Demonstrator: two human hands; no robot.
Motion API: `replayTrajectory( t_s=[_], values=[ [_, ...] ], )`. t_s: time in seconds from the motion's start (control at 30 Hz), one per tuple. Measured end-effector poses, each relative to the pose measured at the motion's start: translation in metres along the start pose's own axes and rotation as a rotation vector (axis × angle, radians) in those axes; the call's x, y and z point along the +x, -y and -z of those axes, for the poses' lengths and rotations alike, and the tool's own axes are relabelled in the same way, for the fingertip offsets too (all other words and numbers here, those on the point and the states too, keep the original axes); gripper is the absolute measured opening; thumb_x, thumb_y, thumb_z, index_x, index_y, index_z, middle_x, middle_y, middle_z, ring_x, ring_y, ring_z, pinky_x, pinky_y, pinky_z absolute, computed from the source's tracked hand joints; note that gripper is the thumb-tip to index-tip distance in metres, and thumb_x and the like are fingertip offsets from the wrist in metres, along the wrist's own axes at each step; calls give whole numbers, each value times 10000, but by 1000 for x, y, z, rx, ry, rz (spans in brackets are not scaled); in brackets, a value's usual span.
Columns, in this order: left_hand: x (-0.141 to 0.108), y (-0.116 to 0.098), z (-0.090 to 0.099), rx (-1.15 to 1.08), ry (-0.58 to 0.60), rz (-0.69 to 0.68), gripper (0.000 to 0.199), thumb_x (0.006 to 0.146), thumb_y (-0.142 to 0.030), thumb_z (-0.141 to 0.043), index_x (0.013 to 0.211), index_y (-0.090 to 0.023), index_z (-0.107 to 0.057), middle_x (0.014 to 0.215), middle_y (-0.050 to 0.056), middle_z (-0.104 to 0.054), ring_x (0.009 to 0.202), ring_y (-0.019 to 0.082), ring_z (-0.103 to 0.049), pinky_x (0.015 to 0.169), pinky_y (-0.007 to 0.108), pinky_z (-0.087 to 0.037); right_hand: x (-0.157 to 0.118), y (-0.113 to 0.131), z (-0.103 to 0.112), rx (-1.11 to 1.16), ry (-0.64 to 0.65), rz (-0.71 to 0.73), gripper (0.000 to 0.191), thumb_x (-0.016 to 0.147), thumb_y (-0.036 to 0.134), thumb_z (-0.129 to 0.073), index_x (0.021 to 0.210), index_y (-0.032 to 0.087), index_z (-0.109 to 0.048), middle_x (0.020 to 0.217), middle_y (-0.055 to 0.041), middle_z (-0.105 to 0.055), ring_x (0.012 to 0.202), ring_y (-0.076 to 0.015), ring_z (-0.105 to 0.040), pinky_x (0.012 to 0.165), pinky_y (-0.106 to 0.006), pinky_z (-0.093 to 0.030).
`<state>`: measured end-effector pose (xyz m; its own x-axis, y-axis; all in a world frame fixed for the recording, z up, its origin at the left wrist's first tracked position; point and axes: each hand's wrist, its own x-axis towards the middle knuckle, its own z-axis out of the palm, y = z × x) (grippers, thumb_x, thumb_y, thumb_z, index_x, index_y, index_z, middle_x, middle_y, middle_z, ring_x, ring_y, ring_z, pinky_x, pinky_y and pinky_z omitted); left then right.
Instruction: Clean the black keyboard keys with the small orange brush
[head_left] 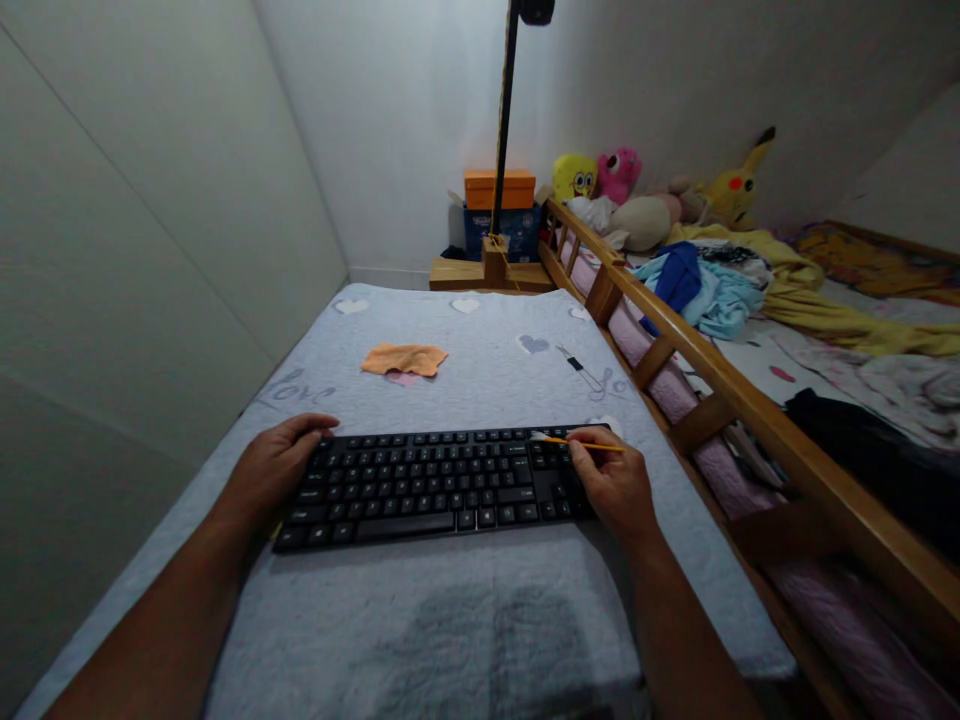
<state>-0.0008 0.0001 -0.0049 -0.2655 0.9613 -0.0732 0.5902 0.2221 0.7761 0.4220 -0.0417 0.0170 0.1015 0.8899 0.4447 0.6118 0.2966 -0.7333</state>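
Observation:
A black keyboard point(420, 490) lies flat on the light blue bed cover, its long side running across in front of me. My left hand point(277, 465) holds the keyboard's left end, with the fingers bent over its upper left corner. Between the thumb and fingers of my right hand point(616, 485) is a thin brush point(559, 439) with an orange-yellow handle. Its pale bristles point left, at the top row of keys towards the right. Part of the keyboard's right end is hidden under my right hand.
Beyond the keyboard lie an orange cloth point(405, 358) and a thin metal tool with a black band point(576, 364). A wooden rail point(675, 340) runs along the right, with clothes and plush toys past it. Boxes point(500, 190) and a black pole point(507, 110) stand at the back.

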Motion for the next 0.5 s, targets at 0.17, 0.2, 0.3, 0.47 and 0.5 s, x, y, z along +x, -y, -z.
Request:
replayTrajectory(
  t_s=[0.17, 0.2, 0.3, 0.47, 0.5],
  values=[
    [1, -1, 1, 5, -5, 4, 460, 788, -478, -549, 1084, -185, -744, 919, 39, -752, 799, 231, -664, 692, 295, -473, 0, -7, 6, -73, -102, 2, 158, 889, 301, -602, 810, 207, -701, 787, -34, -723, 739, -202, -689, 716, -311, -522],
    [1, -1, 1, 3, 1, 8, 467, 786, -481, -549, 1090, -184, -743, 918, 39, -753, 796, 231, -665, 689, 296, -475, 0, -8, 7, -85, -124, 6, 155, 886, 295, -599, 797, 210, -693, 777, -30, -716, 735, -200, -686, 715, -309, -519],
    [0, -4, 1, 1, 3, 18, 475, 781, -480, -547, 1093, -179, -742, 934, 48, -758, 806, 235, -670, 685, 297, -479, 0, -5, 9, -116, -202, 15, 150, 870, 279, -594, 754, 216, -665, 739, -17, -685, 700, -191, -664, 701, -308, -510],
    [-2, -5, 1, -20, 9, 35, 474, 775, -470, -569, 1099, -168, -738, 937, 60, -762, 781, 231, -664, 652, 295, -484, -1, 6, 8, 3, -145, -41, 181, 890, 323, -593, 775, 212, -677, 720, -17, -677, 668, -184, -639, 649, -295, -502],
    [-2, -4, 1, -29, 8, 32, 475, 780, -475, -571, 1101, -167, -736, 931, 62, -761, 775, 230, -663, 645, 294, -486, 0, 8, 7, 31, -105, -49, 189, 894, 336, -592, 788, 210, -687, 730, -20, -686, 675, -185, -642, 646, -293, -502]
  ],
)
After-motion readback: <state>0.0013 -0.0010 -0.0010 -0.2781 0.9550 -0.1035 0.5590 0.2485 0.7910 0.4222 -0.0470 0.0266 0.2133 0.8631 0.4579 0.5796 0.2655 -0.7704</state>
